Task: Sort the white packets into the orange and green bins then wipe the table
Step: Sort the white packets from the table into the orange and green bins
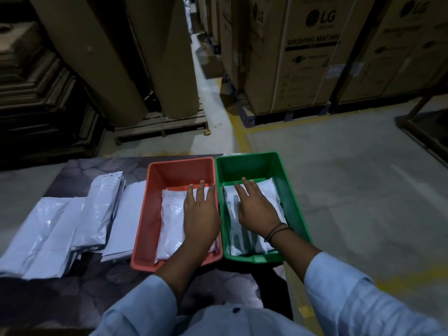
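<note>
An orange bin (148, 214) and a green bin (291, 202) stand side by side on the dark patterned table (80, 299). White packets (171, 221) lie in the orange bin, and my left hand (201, 214) rests flat on them with fingers spread. My right hand (257, 207) lies flat, fingers apart, on the white packets (242, 241) in the green bin. Several more white packets (72, 226) are spread in overlapping piles on the table to the left of the orange bin.
Beyond the table's far edge is a concrete floor with a yellow line (240, 132). Large brown paper rolls (116, 59) stand on a pallet at the back left. Washing machine cartons (303, 52) stand at the back right.
</note>
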Available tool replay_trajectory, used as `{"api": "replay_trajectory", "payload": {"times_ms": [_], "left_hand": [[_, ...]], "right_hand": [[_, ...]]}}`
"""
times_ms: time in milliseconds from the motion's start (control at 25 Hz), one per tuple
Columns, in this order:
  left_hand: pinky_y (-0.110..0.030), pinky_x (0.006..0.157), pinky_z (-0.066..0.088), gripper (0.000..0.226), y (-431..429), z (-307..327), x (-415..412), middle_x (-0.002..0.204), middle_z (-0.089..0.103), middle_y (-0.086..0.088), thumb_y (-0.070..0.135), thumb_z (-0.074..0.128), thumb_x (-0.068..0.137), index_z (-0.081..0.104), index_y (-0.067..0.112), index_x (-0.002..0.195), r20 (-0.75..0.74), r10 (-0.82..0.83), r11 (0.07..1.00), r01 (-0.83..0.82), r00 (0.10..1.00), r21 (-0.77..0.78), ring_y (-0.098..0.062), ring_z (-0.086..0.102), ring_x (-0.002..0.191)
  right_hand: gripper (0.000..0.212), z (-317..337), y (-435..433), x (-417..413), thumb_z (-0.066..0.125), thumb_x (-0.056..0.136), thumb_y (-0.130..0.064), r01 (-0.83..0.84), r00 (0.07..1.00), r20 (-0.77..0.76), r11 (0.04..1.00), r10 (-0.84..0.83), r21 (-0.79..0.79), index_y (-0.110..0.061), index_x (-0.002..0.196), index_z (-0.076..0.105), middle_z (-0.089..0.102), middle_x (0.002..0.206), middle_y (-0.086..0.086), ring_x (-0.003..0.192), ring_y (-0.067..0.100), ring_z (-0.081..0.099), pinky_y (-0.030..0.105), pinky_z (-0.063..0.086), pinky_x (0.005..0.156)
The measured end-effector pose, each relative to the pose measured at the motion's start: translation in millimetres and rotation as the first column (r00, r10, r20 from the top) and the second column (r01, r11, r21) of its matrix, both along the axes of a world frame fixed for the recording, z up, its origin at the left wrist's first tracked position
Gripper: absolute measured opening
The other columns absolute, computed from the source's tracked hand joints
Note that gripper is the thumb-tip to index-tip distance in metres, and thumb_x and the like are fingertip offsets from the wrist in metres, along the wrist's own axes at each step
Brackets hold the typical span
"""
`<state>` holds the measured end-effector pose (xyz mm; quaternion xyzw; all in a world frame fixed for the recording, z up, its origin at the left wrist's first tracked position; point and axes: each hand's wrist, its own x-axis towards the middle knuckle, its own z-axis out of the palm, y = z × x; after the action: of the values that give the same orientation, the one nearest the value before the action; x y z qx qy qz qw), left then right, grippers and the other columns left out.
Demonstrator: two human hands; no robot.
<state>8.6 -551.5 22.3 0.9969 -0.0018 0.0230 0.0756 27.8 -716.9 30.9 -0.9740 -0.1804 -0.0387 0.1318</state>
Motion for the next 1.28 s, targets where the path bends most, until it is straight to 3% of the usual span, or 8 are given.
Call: {"api": "replay_trajectory", "payload": {"times_ms": [80,160,240,360,520,680,1000,1280], "left_hand": [[-0.043,0.127,0.013,0.063,20.6,7.7,-11.1,0.168,0.024,-0.008,0.018,0.049,0.097,0.033,0.022,0.158,0.015,0.082,0.996,-0.082,0.997,-0.037,-0.035,0.016,0.155],[-0.049,0.126,0.022,0.063,39.6,16.6,-22.5,0.163,0.035,-0.014,0.013,0.059,0.092,0.043,0.015,0.153,0.046,0.106,0.994,-0.105,0.993,-0.035,-0.038,0.028,0.151],[-0.052,0.122,0.031,0.061,64.2,19.3,-31.0,0.155,0.046,-0.016,0.011,0.067,0.087,0.052,0.011,0.146,0.104,0.139,0.990,-0.135,0.985,-0.040,-0.039,0.039,0.146],[-0.045,0.126,0.019,0.057,107.4,18.6,-41.3,0.165,0.030,-0.007,0.019,0.050,0.100,0.038,0.019,0.155,0.062,0.217,0.971,-0.208,0.974,-0.118,-0.034,0.023,0.153],[-0.050,0.122,0.030,0.050,170.0,20.7,-52.6,0.157,0.044,-0.014,0.012,0.051,0.098,0.051,0.014,0.148,0.169,0.251,0.962,-0.227,0.953,-0.153,-0.040,0.034,0.148],[-0.042,0.127,0.017,0.051,262.9,12.8,-64.7,0.164,0.034,-0.008,0.019,0.048,0.102,0.045,0.018,0.152,0.126,0.255,0.956,-0.229,0.959,-0.184,-0.032,0.022,0.154],[-0.043,0.127,0.016,0.053,473.9,-13.3,-72.8,0.161,0.038,-0.011,0.018,0.053,0.100,0.045,0.016,0.152,0.067,0.348,0.924,-0.330,0.935,-0.191,-0.033,0.027,0.152],[-0.048,0.128,0.009,0.062,540.3,-45.5,-56.9,0.168,0.018,-0.012,0.034,0.051,0.102,0.030,0.022,0.159,-0.133,0.311,0.929,-0.331,0.941,-0.167,-0.039,0.008,0.156]], "right_hand": [[0.069,12.3,24.2,-2.3,0.065,0.082,-0.008,-0.044,0.999,0.009,0.999,0.044,0.014,0.004,0.146,0.042,0.038,0.153,0.029,0.145,0.043,0.033,0.045,0.026,0.121],[0.069,16.4,47.7,-0.6,0.074,0.073,-0.006,-0.091,0.989,0.119,0.996,0.088,0.021,0.007,0.137,0.053,0.053,0.141,0.030,0.135,0.044,0.048,0.047,0.037,0.114],[0.066,17.4,75.9,-3.5,0.066,0.082,-0.008,-0.123,0.988,0.105,0.990,0.115,0.068,0.003,0.144,0.046,0.046,0.148,0.027,0.142,0.041,0.041,0.046,0.030,0.120],[0.064,11.8,121.4,-7.3,0.051,0.094,-0.012,-0.171,0.985,0.053,0.981,0.166,0.097,-0.004,0.154,0.030,0.027,0.161,0.021,0.151,0.037,0.021,0.044,0.016,0.126],[0.062,19.5,191.7,-13.9,0.066,0.080,-0.003,-0.232,0.965,0.145,0.969,0.217,0.090,0.008,0.139,0.049,0.049,0.144,0.030,0.138,0.045,0.045,0.050,0.031,0.119],[0.060,22.4,282.5,-20.0,0.066,0.077,0.002,-0.218,0.967,0.160,0.968,0.197,0.124,0.009,0.135,0.052,0.052,0.139,0.031,0.133,0.045,0.050,0.049,0.035,0.117],[0.064,-12.0,474.8,-47.4,0.057,0.093,-0.016,-0.259,0.960,-0.057,0.949,0.274,0.181,-0.002,0.152,0.035,0.030,0.159,0.023,0.149,0.039,0.027,0.044,0.022,0.125],[0.067,-40.2,552.1,-35.9,0.049,0.098,-0.016,-0.100,0.939,-0.316,0.988,0.134,0.120,-0.006,0.157,0.020,0.014,0.165,0.021,0.153,0.036,0.012,0.045,0.014,0.125]]}}
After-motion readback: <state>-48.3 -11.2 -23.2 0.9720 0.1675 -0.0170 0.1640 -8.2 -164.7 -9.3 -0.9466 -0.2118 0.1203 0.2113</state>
